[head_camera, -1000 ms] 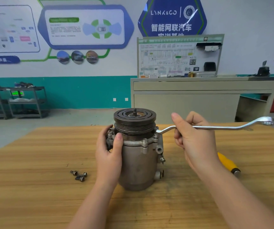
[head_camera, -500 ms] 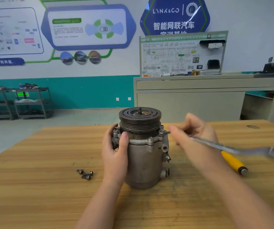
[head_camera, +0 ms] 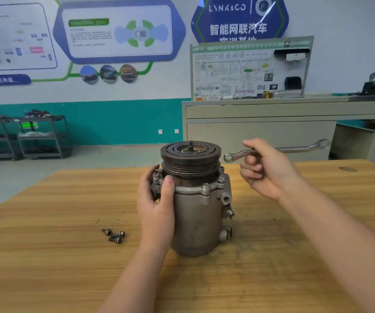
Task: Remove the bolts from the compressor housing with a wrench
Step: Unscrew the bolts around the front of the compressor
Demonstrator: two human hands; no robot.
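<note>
A grey metal compressor stands upright on the wooden table, its dark pulley on top. My left hand grips its left side near the flange, thumb on the front. My right hand holds a silver ring wrench in the air to the right of the pulley. The wrench's near ring end hangs just beside the pulley rim, off the bolts. Bolts still sit in the flange. Three loose bolts lie on the table to the left.
Behind the table stands a beige cabinet with a training board on it. Metal shelf carts are at the far left wall. The yellow-handled tool seen earlier is hidden behind my right forearm.
The right hand swung the wrench down to the right on a flange bolt, then lifted it off. The wrench now hangs level beside the pulley. The left hand stayed on the compressor.
</note>
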